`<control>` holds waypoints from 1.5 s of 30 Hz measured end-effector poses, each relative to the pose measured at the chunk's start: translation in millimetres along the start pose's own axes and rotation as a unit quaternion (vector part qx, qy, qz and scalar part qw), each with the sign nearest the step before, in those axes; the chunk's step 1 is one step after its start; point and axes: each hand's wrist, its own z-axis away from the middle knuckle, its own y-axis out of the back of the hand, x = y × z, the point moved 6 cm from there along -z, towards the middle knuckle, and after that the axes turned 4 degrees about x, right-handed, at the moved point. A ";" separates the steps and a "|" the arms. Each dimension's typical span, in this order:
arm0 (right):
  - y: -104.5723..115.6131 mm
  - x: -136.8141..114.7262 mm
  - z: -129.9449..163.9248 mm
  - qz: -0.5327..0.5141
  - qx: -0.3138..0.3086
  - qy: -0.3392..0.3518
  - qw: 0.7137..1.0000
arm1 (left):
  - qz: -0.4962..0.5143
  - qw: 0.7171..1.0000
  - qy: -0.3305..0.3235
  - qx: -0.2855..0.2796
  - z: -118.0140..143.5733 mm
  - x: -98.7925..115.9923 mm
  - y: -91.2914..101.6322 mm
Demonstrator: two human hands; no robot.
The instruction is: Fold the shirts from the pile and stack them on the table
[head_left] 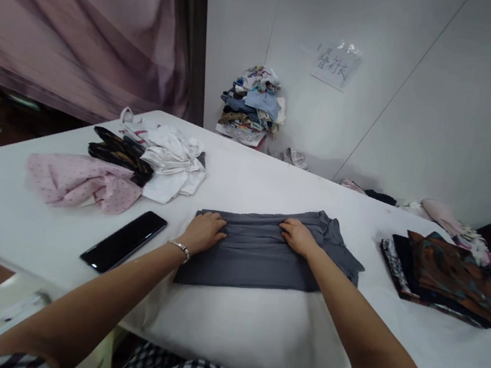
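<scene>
A dark grey shirt lies folded into a long strip on the white table, with creases along its top layer and a bunched, loose part at its right end. My left hand rests at the strip's left end, its fingers curled down on the cloth. A silver bracelet circles that wrist. Near the far edge, right of the middle, my right hand has its fingers bent and closed on the fabric. The fingertips of both hands are partly hidden in the folds.
A black phone lies left of the shirt. Beyond it are pink dotted cloth, black cloth and white garments. Folded clothes sit at the right. A clothes stack stands by the wall, near a paper sign.
</scene>
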 end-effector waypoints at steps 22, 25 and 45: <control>8.0 -6.4 10.5 -0.037 -0.029 -0.003 0.999 | -0.001 0.998 -0.048 -0.032 12.0 13.6 7.4; 5.0 -4.6 20.1 -0.056 0.026 -0.004 0.998 | 0.038 0.999 -0.028 0.003 17.3 6.5 9.8; 48.5 65.6 68.5 0.070 0.123 -0.295 0.945 | -0.009 0.998 0.039 0.047 31.3 -14.8 -26.2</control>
